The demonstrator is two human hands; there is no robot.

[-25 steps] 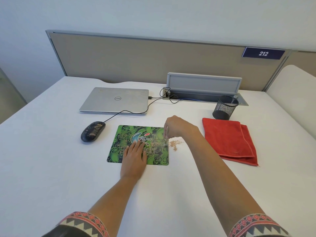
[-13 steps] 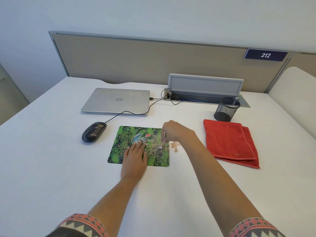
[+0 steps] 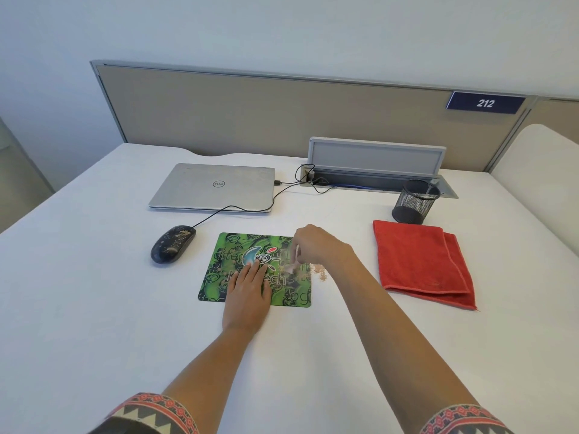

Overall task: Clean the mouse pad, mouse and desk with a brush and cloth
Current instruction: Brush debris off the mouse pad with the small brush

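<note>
— Hands first: your right hand [image 3: 316, 245] is curled round a small brush [image 3: 293, 263], pinching its pale handle, with the bristles down on the pad [image 3: 225, 264] near its right edge.

— Your left hand [image 3: 249, 291] lies flat on that same pad, fingers straight and close together, pressing on its near middle and gripping nothing.

— Just off the pad's right edge you have a small heap of tan crumbs [image 3: 319, 272] on the bench [image 3: 94, 308], close to the bristles. I cannot tell whether they touch.

— A few grains lie on the pad too, beside the brush. The pad is green and printed, flat on the bench straight in front of you.

— Left of it, a little apart, sits your mouse [image 3: 173, 243], dark with pale specks on its back. Its cable [image 3: 238, 208] runs back past the front corner of the laptop [image 3: 213, 187].

— That laptop is silver and shut, beyond the pad. To your right the red cloth [image 3: 419, 261] lies folded on the bench, well apart from your brush hand.

— Just beyond the cloth's far edge a black mesh cup [image 3: 413, 202] stands upright. What is in it, I cannot tell.

— Behind the cup a grey cable box [image 3: 376, 158] has its lid raised, in front of the partition [image 3: 266, 114], which carries a sign [image 3: 485, 103] reading 212.
</note>
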